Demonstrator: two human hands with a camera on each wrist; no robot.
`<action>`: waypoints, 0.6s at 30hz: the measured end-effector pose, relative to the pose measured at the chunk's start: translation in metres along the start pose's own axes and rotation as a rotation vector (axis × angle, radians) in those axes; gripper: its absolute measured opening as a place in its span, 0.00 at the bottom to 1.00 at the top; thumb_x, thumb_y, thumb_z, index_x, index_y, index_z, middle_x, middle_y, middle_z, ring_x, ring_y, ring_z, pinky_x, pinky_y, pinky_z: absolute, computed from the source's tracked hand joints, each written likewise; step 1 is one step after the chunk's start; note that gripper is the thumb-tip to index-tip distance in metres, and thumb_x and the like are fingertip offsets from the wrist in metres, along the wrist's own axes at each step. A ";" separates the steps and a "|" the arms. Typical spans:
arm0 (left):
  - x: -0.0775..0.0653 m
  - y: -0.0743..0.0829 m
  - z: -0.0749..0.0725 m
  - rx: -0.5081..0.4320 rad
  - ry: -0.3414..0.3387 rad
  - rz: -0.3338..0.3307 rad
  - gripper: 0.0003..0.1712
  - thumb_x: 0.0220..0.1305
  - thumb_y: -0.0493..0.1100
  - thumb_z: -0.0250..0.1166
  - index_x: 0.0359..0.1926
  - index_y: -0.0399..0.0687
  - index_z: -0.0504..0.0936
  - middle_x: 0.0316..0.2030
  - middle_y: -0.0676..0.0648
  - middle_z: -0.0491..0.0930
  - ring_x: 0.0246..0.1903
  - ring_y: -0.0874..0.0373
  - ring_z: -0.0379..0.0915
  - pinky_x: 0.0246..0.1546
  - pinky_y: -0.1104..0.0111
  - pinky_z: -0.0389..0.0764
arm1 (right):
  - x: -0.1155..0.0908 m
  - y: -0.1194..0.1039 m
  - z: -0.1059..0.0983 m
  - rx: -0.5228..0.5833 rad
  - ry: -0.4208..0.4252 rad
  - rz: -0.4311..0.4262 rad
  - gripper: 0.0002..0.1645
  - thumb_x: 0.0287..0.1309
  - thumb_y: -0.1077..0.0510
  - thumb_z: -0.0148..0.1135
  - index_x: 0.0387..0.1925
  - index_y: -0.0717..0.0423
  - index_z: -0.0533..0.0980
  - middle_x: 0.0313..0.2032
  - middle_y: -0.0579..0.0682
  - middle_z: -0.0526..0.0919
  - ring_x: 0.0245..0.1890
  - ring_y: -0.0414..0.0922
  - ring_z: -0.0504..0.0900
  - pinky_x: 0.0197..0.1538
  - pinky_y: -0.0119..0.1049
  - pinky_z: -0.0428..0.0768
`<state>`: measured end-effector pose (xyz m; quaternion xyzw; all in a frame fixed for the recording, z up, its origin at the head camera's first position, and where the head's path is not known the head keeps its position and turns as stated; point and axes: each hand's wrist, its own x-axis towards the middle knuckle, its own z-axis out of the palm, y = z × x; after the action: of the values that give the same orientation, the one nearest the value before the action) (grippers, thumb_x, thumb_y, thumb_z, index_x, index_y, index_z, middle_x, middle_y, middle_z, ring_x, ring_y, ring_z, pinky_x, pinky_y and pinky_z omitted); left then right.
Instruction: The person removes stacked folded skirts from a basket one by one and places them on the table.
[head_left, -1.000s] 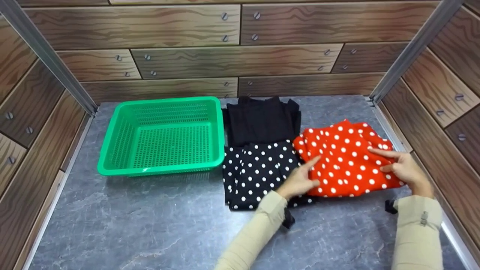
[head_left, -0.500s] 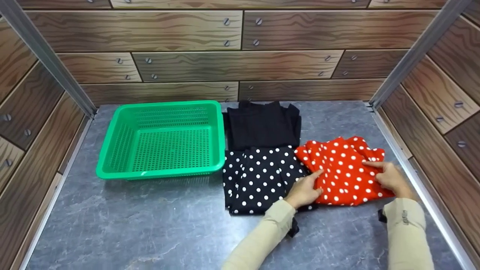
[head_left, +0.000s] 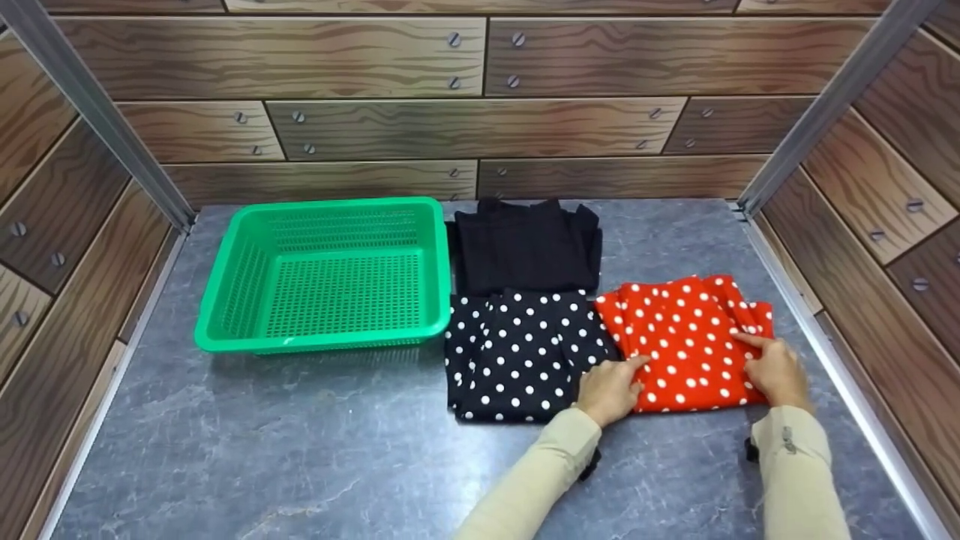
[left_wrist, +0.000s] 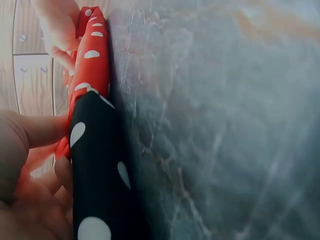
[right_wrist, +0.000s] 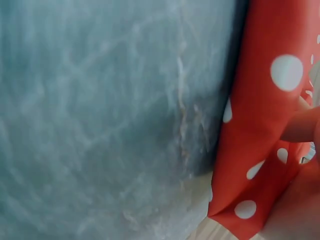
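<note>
A folded red garment with white dots (head_left: 690,337) lies on the grey marbled table at the right. My left hand (head_left: 611,390) touches its left edge, index finger stretched onto the cloth; in the left wrist view the thumb (left_wrist: 47,129) presses at its top. At the right edge my right hand (head_left: 780,371) rests with its index finger laid on the fabric, and a digit touches the red cloth (right_wrist: 260,120) in the right wrist view. Left of it, partly under my left hand, lies a folded black garment with white dots (head_left: 517,360).
Behind the dotted black garment sits a folded plain black garment (head_left: 525,247). A green plastic basket (head_left: 322,341) with perforated sides stands at the left. Wood-patterned panels (head_left: 480,127) wall in the back and both sides of the table (head_left: 300,450).
The red garment has shifted toward me and its front edge has become straighter. My right hand has come left and nearer, and my left hand slightly nearer, both staying at its edges.
</note>
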<state>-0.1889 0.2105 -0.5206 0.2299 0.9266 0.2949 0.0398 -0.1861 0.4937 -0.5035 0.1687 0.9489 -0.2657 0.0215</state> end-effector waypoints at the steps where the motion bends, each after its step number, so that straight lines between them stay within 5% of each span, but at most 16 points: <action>1: 0.001 0.001 0.001 -0.002 0.013 -0.008 0.26 0.64 0.45 0.70 0.63 0.69 0.82 0.43 0.58 0.87 0.34 0.61 0.83 0.29 0.70 0.77 | 0.000 0.000 0.000 -0.005 0.009 0.001 0.38 0.50 0.72 0.52 0.68 0.64 0.71 0.60 0.83 0.63 0.42 0.67 0.71 0.37 0.50 0.73; 6: 0.004 0.003 0.001 -0.084 0.059 -0.073 0.27 0.65 0.41 0.69 0.64 0.63 0.81 0.46 0.58 0.86 0.36 0.60 0.83 0.30 0.69 0.79 | 0.000 -0.003 0.006 -0.045 0.048 -0.031 0.39 0.49 0.72 0.51 0.67 0.64 0.71 0.53 0.78 0.65 0.50 0.75 0.66 0.47 0.64 0.69; 12: 0.001 -0.006 -0.013 -0.353 0.108 -0.095 0.30 0.63 0.31 0.68 0.66 0.47 0.78 0.59 0.50 0.81 0.50 0.59 0.81 0.49 0.71 0.80 | -0.002 -0.005 0.014 -0.067 0.125 -0.091 0.37 0.48 0.72 0.50 0.65 0.65 0.72 0.55 0.80 0.61 0.50 0.76 0.62 0.48 0.70 0.66; 15: -0.001 -0.018 -0.032 -0.429 0.142 -0.043 0.30 0.63 0.29 0.66 0.67 0.42 0.75 0.61 0.47 0.79 0.47 0.58 0.81 0.49 0.74 0.79 | -0.003 -0.009 0.014 -0.070 0.207 -0.080 0.34 0.51 0.70 0.50 0.63 0.66 0.72 0.62 0.82 0.57 0.56 0.78 0.58 0.52 0.73 0.62; 18: -0.005 -0.037 -0.062 -0.349 0.218 0.101 0.28 0.65 0.31 0.65 0.66 0.42 0.77 0.57 0.46 0.82 0.40 0.58 0.80 0.44 0.74 0.80 | -0.004 -0.018 0.012 -0.048 0.284 -0.071 0.30 0.56 0.69 0.51 0.62 0.68 0.71 0.68 0.81 0.54 0.62 0.78 0.56 0.59 0.73 0.58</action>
<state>-0.2122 0.1484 -0.4910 0.2326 0.8475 0.4758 -0.0362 -0.1890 0.4722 -0.5039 0.1704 0.9538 -0.2172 -0.1186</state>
